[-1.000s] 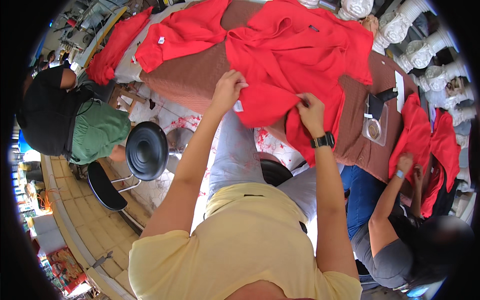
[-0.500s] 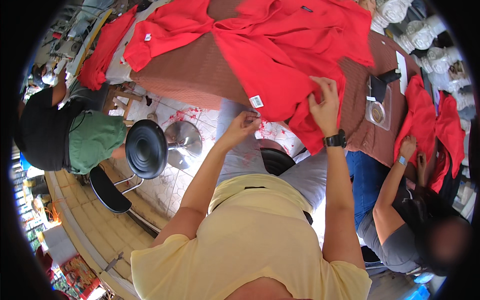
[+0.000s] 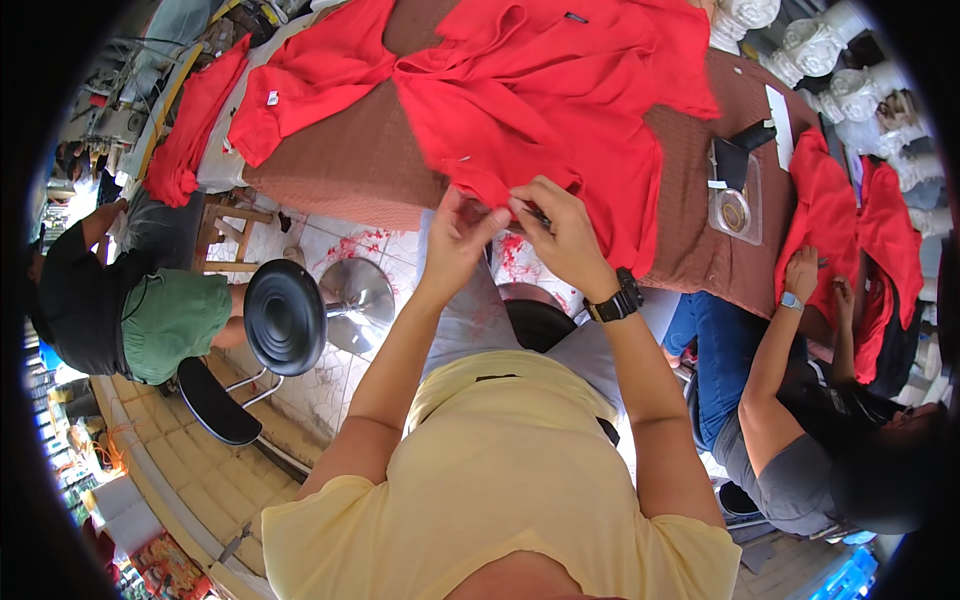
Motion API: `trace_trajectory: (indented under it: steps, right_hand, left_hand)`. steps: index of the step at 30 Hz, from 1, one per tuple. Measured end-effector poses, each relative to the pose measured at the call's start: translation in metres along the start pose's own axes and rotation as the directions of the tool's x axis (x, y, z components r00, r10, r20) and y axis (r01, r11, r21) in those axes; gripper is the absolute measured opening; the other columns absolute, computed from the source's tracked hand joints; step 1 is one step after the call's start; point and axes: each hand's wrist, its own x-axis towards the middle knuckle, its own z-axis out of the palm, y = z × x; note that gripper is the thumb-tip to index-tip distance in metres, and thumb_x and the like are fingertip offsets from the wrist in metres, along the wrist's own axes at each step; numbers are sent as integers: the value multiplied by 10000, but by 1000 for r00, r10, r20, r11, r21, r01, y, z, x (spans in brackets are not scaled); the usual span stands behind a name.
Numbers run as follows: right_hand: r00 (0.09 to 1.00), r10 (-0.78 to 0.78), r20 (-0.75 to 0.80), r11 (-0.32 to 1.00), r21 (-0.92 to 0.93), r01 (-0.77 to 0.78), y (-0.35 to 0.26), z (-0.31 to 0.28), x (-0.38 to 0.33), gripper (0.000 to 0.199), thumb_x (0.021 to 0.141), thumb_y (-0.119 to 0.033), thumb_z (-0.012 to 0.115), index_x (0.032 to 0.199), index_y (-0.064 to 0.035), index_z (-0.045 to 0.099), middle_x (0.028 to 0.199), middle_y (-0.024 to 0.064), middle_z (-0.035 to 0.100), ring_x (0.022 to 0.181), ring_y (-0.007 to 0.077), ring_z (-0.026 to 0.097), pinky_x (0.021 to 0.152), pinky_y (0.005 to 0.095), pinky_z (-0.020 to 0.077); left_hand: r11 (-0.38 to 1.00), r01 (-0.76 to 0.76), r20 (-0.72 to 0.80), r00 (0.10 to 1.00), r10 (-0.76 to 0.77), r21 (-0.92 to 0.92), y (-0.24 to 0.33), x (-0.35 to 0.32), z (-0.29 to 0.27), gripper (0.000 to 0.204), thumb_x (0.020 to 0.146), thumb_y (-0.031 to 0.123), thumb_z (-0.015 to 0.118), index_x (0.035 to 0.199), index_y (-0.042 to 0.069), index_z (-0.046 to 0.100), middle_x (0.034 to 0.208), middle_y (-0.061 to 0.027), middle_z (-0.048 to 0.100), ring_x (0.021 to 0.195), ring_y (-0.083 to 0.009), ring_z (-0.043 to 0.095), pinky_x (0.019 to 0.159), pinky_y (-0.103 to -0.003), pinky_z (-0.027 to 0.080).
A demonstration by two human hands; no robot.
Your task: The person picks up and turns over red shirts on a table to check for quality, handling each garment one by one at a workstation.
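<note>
A large red garment (image 3: 570,130) lies spread over the near side of the table, its lower edge drawn toward me. My left hand (image 3: 457,242) is closed on that edge, thumb and fingers pinching the cloth. Beside it, almost touching, my right hand (image 3: 565,238) is closed around a small dark tool (image 3: 538,214), mostly covered by the fingers, so its kind is unclear. The tool's end is close to the pinched cloth. A thin white sliver (image 3: 458,159) shows on the garment just beyond my left hand.
The table (image 3: 335,165) has a brown cover. A clear plastic box (image 3: 737,215) and a black case stand on its right. Another person's hands (image 3: 802,275) handle red cloth at the right. A black stool (image 3: 285,315) stands left, near another person in green shorts.
My left hand has moved up onto the garment's edge. My right hand has let go of the cloth farther right and come in beside it, now showing a dark tool. The white label has turned mostly out of sight.
</note>
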Motion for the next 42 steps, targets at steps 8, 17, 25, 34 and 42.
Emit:
trace_trajectory:
  steps: [8, 17, 25, 34, 42]
  right_hand:
    - [977, -75, -198, 977, -211, 32, -35, -12, 3, 194, 810, -47, 679, 1002, -34, 658, 889, 114, 626, 742, 284, 653, 623, 362, 512]
    - [983, 11, -183, 986, -164, -42, -36, -18, 5, 160, 836, -72, 697, 977, 3, 695, 817, 118, 654, 649, 213, 642, 571, 321, 484]
    - [876, 482, 3, 654, 664, -362, -51, -53, 19, 134, 964, -161, 663, 942, -54, 584, 727, -77, 501, 596, 22, 424, 549, 221, 349]
    - [985, 42, -165, 972, 234, -2, -78, -34, 45, 332, 880, -235, 771, 1014, 34, 631, 971, 63, 702, 872, 96, 611, 758, 265, 491]
    - [912, 341, -227, 787, 600, -145, -89, -113, 36, 116, 899, -141, 739, 939, -49, 680, 798, -81, 606, 708, 20, 499, 638, 210, 412]
  left_hand:
    - [993, 120, -35, 992, -120, 9, 1, 25, 8, 86, 972, 97, 650, 971, 25, 603, 896, -84, 698, 796, -135, 695, 692, -286, 603]
    - [985, 108, 86, 989, -120, 134, 29, 32, 14, 94, 965, 81, 657, 929, 28, 589, 897, -33, 653, 785, -112, 666, 755, -284, 590]
    - [965, 136, 17, 991, -136, -225, 48, 48, 7, 115, 1052, 182, 502, 985, 94, 533, 985, 32, 563, 896, -63, 579, 845, -258, 510]
    - [970, 55, 179, 984, -11, -238, 104, 96, 33, 107, 1044, 189, 542, 1024, 85, 539, 905, 5, 651, 761, -25, 606, 656, -199, 493]
    - [907, -244, 543, 840, 20, 344, 138, 86, 20, 415, 754, -110, 767, 1078, 83, 592, 881, 12, 583, 654, -78, 521, 610, -235, 443]
